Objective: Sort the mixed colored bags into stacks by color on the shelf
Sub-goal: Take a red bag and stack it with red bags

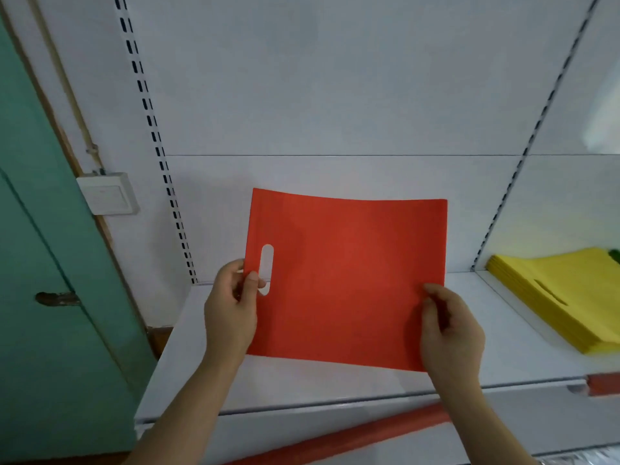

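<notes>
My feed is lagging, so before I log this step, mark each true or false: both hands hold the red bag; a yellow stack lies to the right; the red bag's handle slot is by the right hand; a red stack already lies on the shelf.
1. Both hands, left hand and right hand, hold the red bag: true.
2. The yellow stack lies to the right: true.
3. Handle slot by the right hand: false, it is by the left hand.
4. A red stack lies on the shelf: false, none is visible.

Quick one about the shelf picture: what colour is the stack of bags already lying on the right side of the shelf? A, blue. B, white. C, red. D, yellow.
D: the yellow stack lies on the shelf at right, while the left hand and right hand hold a red bag by its edges.
</notes>
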